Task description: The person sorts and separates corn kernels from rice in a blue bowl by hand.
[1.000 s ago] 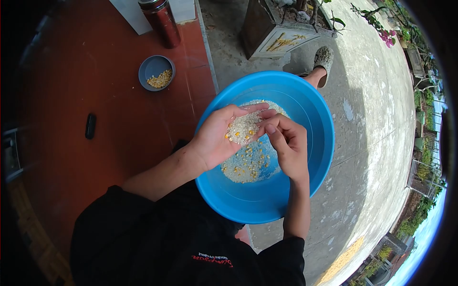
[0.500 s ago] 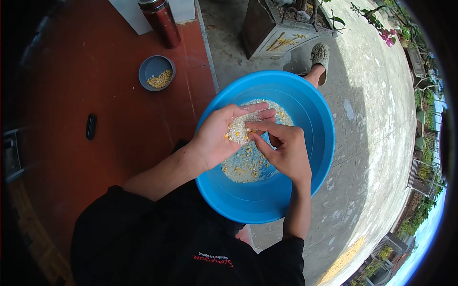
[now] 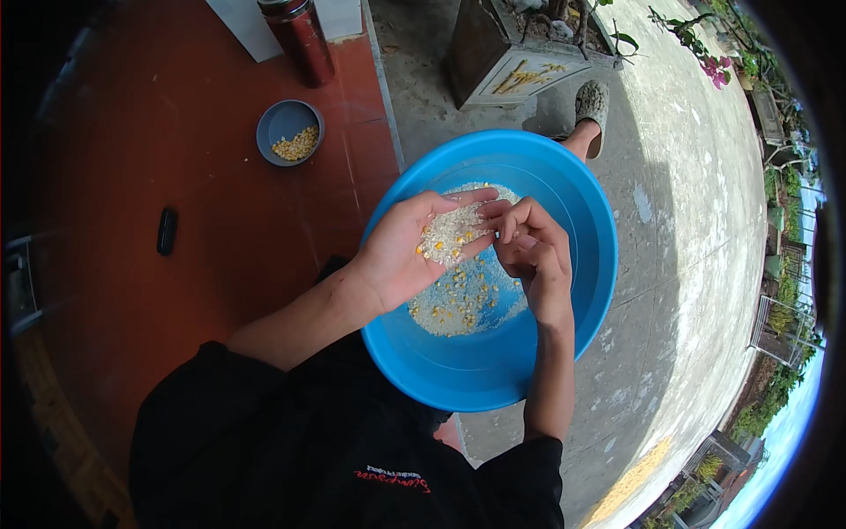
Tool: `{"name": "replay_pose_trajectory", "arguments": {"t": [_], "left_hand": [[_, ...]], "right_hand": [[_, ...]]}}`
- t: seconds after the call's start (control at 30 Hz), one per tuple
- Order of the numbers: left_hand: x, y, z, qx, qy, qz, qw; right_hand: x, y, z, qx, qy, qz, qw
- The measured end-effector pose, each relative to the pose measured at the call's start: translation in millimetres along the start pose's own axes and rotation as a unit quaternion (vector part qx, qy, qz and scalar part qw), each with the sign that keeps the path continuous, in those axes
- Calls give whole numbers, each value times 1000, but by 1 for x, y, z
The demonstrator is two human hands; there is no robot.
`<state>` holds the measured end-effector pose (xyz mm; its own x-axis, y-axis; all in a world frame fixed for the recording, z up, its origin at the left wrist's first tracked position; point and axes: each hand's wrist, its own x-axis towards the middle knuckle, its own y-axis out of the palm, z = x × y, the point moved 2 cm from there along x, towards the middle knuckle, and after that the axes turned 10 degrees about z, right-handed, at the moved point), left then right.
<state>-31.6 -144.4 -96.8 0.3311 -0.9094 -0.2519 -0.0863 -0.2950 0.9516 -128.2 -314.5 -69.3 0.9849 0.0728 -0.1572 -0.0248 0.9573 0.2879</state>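
My left hand (image 3: 397, 242) is palm up over the blue basin (image 3: 441, 375), cupping a small heap of white rice grains (image 3: 447, 236) with a few yellow corn kernels (image 3: 440, 246) among them. Just right of its fingertips is my right hand (image 3: 539, 256), its fingers curled in and the thumb bent towards them. Whatever lies inside those curled fingers is hidden. Below both hands, more rice mixed with corn kernels (image 3: 458, 304) covers part of the basin's floor.
On the red tiled floor (image 3: 229, 212) stand a grey bowl (image 3: 292, 123) of corn kernels and a red flask (image 3: 304, 44). A small black object (image 3: 167, 231) lies further left. A square planter (image 3: 520, 66) and a foot in a clog (image 3: 591, 108) are beyond the basin.
My right hand has drawn back from the heap in my left palm, moving right and slightly up, and its fingers have curled inwards. My left hand keeps its place.
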Motion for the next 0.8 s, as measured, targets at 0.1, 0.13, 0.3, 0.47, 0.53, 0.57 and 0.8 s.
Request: {"name": "replay_pose_trajectory", "arguments": {"t": [0.1,0.13,0.3,0.47,0.53,0.57,0.8], "left_hand": [[1,3,-1,8,3,-6,1000],[1,2,-1,14,3,-1,1000],[-3,11,-3,19,6,-20,1000],[2,-3,-2,10,0,14,1000],[1,-2,-2,9,-3,13,1000],[0,1,-2,6,-2,3,1000],[0,1,-3,37,-2,-3,999]], "right_hand": [[4,11,0,-130,-4,-37,991],[5,17,2,-201,-6,-59,978],[3,12,9,-84,21,-42,995],[2,7,6,-117,-2,-31,993],[4,14,5,-132,-2,-51,990],[3,16,8,-198,10,-55,979],[6,25,2,-365,-20,-75,928]]}}
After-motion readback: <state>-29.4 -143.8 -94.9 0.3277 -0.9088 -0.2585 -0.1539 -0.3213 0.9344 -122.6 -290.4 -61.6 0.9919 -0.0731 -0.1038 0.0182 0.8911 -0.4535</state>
